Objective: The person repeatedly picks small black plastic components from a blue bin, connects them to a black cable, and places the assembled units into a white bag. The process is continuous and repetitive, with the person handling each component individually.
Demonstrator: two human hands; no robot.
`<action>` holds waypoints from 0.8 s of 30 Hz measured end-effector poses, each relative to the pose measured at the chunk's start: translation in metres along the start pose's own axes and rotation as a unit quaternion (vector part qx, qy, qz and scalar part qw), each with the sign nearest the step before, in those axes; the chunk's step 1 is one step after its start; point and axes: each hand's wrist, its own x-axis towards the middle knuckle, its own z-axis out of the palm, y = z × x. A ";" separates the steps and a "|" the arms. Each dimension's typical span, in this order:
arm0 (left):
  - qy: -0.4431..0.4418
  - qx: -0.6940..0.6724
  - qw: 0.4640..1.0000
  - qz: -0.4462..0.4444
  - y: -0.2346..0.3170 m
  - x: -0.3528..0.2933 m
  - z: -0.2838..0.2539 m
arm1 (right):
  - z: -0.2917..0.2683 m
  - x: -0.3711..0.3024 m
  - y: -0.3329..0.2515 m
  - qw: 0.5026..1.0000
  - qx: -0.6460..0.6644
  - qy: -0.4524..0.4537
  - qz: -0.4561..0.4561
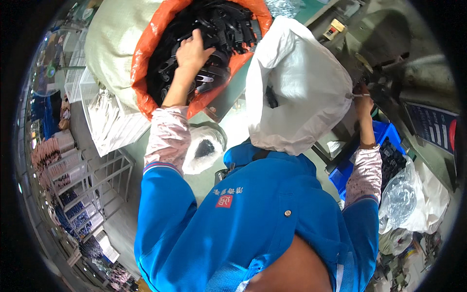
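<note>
Cluttered workshop, grey floor [121, 214] with wire racks [78, 194] at eight o'clock. At eleven, orange-lined sack [146, 63] full of black plastic parts [228, 24] — left hand [193, 51] curled down among them, gripping. At three, right hand [363, 100] closed on a thin metal rod [354, 96] — beside white bag [296, 82], above blue bin [384, 134].
</note>
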 end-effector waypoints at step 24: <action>-0.171 -0.923 0.344 -0.008 0.095 -0.089 -0.073 | -0.115 -0.068 -0.092 0.483 0.867 -0.098 0.068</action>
